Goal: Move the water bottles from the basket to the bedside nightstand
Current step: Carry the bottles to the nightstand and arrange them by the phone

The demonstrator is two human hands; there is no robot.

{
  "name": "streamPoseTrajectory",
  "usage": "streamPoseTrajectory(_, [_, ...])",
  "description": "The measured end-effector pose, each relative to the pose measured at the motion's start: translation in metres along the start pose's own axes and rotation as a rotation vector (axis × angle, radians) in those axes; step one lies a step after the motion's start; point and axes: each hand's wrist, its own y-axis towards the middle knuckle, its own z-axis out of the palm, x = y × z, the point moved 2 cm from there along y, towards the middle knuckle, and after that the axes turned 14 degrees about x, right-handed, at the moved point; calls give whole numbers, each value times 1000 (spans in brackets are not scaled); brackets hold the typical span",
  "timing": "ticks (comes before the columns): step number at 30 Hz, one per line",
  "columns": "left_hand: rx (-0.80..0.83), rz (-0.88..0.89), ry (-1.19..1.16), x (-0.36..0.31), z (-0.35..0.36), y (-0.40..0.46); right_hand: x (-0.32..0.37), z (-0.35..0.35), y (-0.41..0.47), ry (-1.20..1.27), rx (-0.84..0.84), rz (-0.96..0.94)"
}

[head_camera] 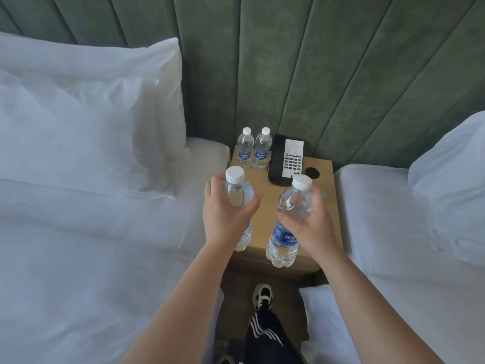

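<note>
My left hand (225, 216) grips a clear water bottle (237, 191) with a white cap, held upright above the front left of the tan nightstand (325, 179). My right hand (312, 222) grips a second bottle (284, 240) with a blue label, tilted a little, above the nightstand's front edge. Two more capped bottles stand side by side at the back left of the nightstand, one on the left (245, 148) and one on the right (262, 149). No basket is in view.
A black and white telephone (287, 160) lies at the back middle of the nightstand, with a small dark round thing (311, 172) to its right. White beds (78, 232) flank the nightstand on both sides. A green padded headboard (341, 74) rises behind. My shoe (262, 295) is below.
</note>
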Motion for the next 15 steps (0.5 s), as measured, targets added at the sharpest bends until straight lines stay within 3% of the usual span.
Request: streamPoseTrajectory(15, [119,-145,85,43,100,166,-78,-45,189,138,139,78])
